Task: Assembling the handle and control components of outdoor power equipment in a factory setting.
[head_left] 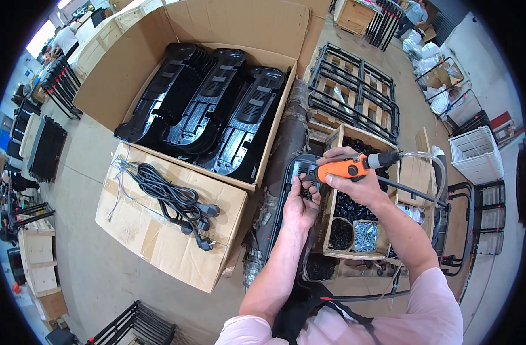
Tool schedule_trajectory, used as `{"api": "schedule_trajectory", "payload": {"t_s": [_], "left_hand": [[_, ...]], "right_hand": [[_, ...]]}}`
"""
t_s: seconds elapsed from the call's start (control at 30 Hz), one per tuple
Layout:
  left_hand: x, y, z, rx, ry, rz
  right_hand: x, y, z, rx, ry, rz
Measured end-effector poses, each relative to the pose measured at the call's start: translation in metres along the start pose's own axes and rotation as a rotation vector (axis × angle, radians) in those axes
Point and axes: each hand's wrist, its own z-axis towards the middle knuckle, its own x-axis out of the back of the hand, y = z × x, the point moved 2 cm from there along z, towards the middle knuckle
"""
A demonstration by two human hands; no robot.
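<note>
My right hand [363, 187] is wrapped round an orange air screwdriver [342, 169], which lies nearly level with its grey and black end to the right. A clear air hose [434, 158] curves away from that end. Close beside the tool's left end, my left hand [302, 202] is palm up with curled fingers. Small dark pieces seem to lie in it, too small to name. Under both hands is a long black plastic panel [287, 181]; the hands and tool hide part of it. The screwdriver's tip is hard to make out.
Left stands an open carton [263, 164] of stacked black plastic covers [208, 103]. Before it, black power cables [171, 192] lie on a closed carton [142, 236]. A wooden parts box [327, 250] at right holds silver screws [365, 237] and black parts. Black frames [355, 86] lie behind.
</note>
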Motion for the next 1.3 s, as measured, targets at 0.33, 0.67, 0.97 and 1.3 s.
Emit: {"api": "schedule_trajectory", "payload": {"t_s": [0.33,0.67,0.97,1.3], "left_hand": [[0.017,-0.011,-0.031,0.060,-0.036,0.178],[0.049,-0.014,-0.091,0.208,0.081,0.164],[0.085,-0.008,-0.124,0.289,0.062,0.249],[0.092,0.004,-0.143,0.189,0.029,0.386]], "right_hand": [[-0.028,0.022,0.027,0.042,0.082,-0.108],[-0.048,0.031,0.042,0.040,0.074,-0.314],[-0.059,0.028,0.038,0.036,0.103,-0.321],[-0.039,0.022,0.019,0.126,0.222,-0.142]]}}
